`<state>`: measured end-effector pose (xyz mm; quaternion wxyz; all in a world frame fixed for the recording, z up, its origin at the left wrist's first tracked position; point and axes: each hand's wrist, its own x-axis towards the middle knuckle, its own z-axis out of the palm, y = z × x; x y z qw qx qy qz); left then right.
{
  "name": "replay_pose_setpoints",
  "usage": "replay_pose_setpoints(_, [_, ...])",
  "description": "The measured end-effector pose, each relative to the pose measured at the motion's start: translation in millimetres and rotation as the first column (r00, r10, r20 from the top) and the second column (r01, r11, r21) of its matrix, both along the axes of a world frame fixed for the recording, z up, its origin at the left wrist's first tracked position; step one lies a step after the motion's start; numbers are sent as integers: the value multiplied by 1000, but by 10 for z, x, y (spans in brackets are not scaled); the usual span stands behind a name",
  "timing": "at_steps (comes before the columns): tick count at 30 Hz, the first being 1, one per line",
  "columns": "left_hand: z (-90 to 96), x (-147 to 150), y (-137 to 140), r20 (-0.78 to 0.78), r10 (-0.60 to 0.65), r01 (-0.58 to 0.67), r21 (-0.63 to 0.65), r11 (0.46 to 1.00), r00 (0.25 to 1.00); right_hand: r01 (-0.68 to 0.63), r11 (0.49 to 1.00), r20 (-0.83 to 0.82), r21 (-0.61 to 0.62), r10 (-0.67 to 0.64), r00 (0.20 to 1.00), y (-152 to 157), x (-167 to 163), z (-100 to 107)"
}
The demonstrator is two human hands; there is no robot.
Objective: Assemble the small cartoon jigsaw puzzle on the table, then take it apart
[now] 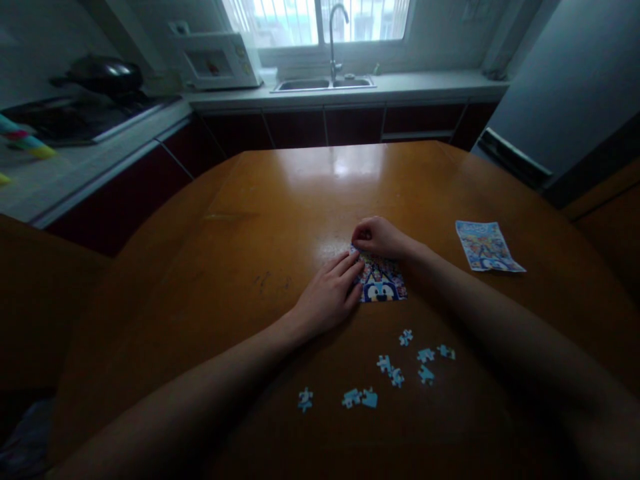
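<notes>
A partly assembled jigsaw puzzle (pixel 383 280) with a blue cartoon dog face at its near edge lies flat on the wooden table (pixel 240 233). My left hand (pixel 333 288) rests on the puzzle's left side, fingers stretched out. At the far left corner of the puzzle, my right hand (pixel 380 237) is closed, thumb and fingertips pinched together; whatever may be between them is too small to make out. Several loose light-blue puzzle pieces (pixel 384 363) are scattered on the table nearer to me, some of them touching.
A creased picture sheet (pixel 486 247) lies to the right on the table. Beyond the table's far edge run a counter with a sink (pixel 305 85), a white microwave (pixel 217 61) and a stove with a black wok (pixel 103 73). A refrigerator (pixel 565 87) stands at right.
</notes>
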<state>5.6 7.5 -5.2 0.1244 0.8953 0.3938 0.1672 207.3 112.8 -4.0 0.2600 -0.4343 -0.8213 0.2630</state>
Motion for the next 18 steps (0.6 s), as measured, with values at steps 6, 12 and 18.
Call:
replay_pose_setpoints(6, [5, 1, 0, -15, 0, 0, -6, 1000, 1000, 40, 998, -107, -51, -45, 993, 12, 16, -28])
replay_pose_setpoints(12, [-10, -8, 12, -5, 0, 0, 3, 1000, 1000, -33, 997, -111, 67, 41, 993, -6, 93, -62])
replay_pose_setpoints(18, [-1, -3, 4, -31, 4, -4, 10, 1000, 1000, -23, 993, -51, 115, 29, 998, -20, 72, -95])
